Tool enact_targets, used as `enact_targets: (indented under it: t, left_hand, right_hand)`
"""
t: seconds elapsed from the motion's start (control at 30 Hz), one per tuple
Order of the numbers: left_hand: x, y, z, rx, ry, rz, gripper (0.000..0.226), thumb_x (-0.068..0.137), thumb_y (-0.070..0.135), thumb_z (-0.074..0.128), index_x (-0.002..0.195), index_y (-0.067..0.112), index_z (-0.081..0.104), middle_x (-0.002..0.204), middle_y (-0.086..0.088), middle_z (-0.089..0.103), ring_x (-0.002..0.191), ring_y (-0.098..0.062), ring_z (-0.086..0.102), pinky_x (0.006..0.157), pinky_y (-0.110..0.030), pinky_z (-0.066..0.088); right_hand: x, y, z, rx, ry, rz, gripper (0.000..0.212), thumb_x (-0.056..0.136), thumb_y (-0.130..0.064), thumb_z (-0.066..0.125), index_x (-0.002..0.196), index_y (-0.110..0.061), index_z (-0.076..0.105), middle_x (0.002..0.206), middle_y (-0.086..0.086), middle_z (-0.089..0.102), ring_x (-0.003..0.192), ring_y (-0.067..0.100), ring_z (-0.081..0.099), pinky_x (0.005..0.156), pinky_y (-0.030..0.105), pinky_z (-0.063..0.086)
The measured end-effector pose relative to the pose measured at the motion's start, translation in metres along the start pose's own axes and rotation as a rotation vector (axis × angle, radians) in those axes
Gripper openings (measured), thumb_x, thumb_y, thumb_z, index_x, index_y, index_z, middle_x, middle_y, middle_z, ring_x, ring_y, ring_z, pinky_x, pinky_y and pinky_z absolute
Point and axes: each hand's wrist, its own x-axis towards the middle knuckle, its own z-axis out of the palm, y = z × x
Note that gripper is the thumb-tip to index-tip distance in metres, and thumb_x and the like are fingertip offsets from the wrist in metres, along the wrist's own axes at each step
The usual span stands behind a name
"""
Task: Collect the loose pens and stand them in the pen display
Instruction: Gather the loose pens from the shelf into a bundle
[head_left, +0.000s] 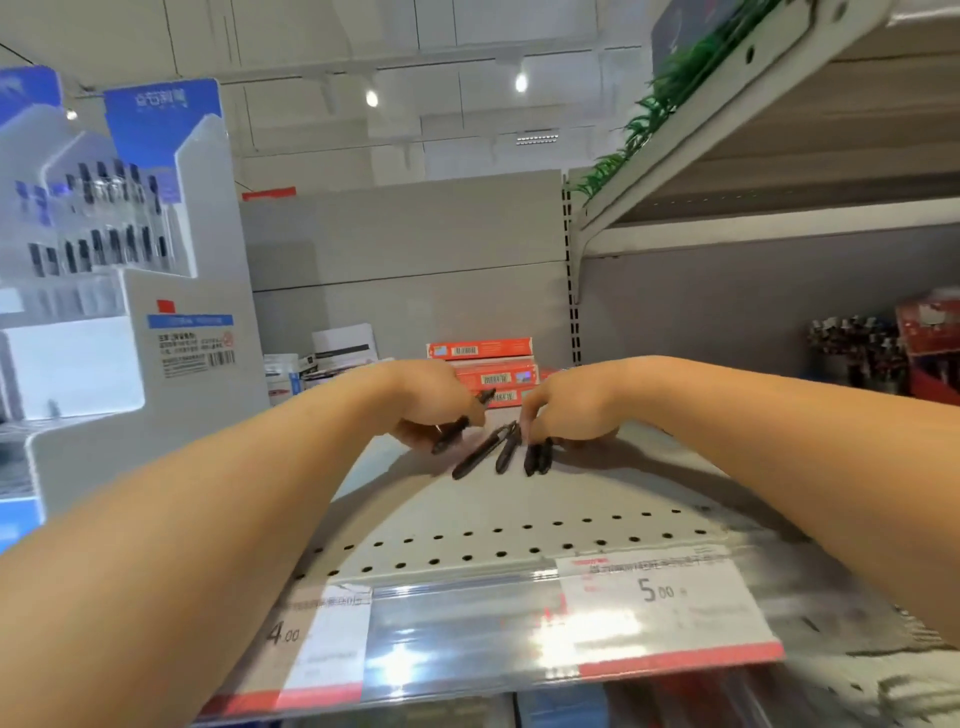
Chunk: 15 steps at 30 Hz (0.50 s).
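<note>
You are at the collecting step: both of your hands are down on the grey perforated shelf (519, 509), working the scattered black pens together. Your left hand (426, 400) is curled round at least one pen (449, 435), with a second dark tip poking out above its fingers, so it is already carrying part of the haul. Your right hand (566, 408) has its fingers bent down onto a small cluster of pens (537, 457) and appears to be pinching them, though motion blur makes it hard to say whether they are truly gripped or only pressed against the shelf. Between the two hands a couple of loose pens (483, 454) lie flat and angled on the shelf, touching neither hand firmly. The pen display (130, 218) stands well apart, up on your left, a white and blue stand with rows of pens already upright in it. Behind your hands sit stacked red boxes (480, 351), and price tags (660, 592) run along the shelf's front edge. Next, I would judge, you need to sweep those middle pens into one hand, align the bundle so all tips point the same way, then carry it left and drop the pens upright into a free slot.
</note>
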Motion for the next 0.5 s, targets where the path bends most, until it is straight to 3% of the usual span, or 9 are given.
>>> enact_targets:
  t: [0.1,0.2,0.3,0.4,0.5]
  left_hand:
    - [0.004,-0.003,-0.003,-0.055,0.090,0.007,0.015,0.095,0.025,0.054,0.095,0.011,0.058,0.073,-0.006,0.067,0.058,-0.017,0.064,0.056,-0.025,0.057]
    - [0.008,-0.001,0.007,0.023,0.041,-0.001,0.015,0.096,0.019,0.043,0.088,0.010,0.053,0.069,-0.009,0.060,0.053,-0.021,0.056,0.054,-0.024,0.049]
    - [0.015,0.002,0.022,0.214,0.022,0.035,0.026,0.095,0.028,0.050,0.076,0.012,0.059,0.054,-0.004,0.061,0.046,-0.021,0.056,0.055,-0.025,0.047]
    - [0.017,0.005,0.026,0.345,0.029,0.079,0.026,0.090,0.030,0.055,0.071,0.013,0.062,0.042,0.000,0.059,0.033,-0.016,0.054,0.050,-0.025,0.049]
    - [0.013,0.006,0.025,0.388,0.035,0.111,0.017,0.090,0.026,0.056,0.090,0.013,0.066,0.072,-0.005,0.069,0.058,-0.020,0.062,0.070,-0.032,0.058]
  right_hand:
    - [0.003,-0.007,0.000,0.063,0.025,0.089,0.018,0.103,-0.031,0.052,0.112,-0.019,0.063,0.092,0.001,0.063,0.075,0.018,0.060,0.066,0.029,0.054]
    - [0.009,-0.011,0.002,0.065,0.075,0.152,0.024,0.102,-0.029,0.054,0.118,-0.013,0.061,0.091,0.003,0.063,0.075,0.020,0.061,0.063,0.027,0.052]
    - [0.015,-0.008,0.008,0.020,0.157,0.155,0.015,0.101,-0.028,0.053,0.105,-0.016,0.061,0.083,0.002,0.060,0.065,0.017,0.056,0.051,0.024,0.044]
    - [0.017,-0.003,0.013,-0.032,0.230,0.142,0.013,0.098,-0.033,0.056,0.091,-0.022,0.059,0.081,-0.001,0.061,0.065,0.014,0.056,0.050,0.024,0.038]
    - [0.014,0.000,0.015,-0.033,0.256,0.154,0.016,0.095,-0.037,0.059,0.083,-0.026,0.056,0.082,-0.003,0.061,0.068,0.012,0.056,0.052,0.025,0.038]
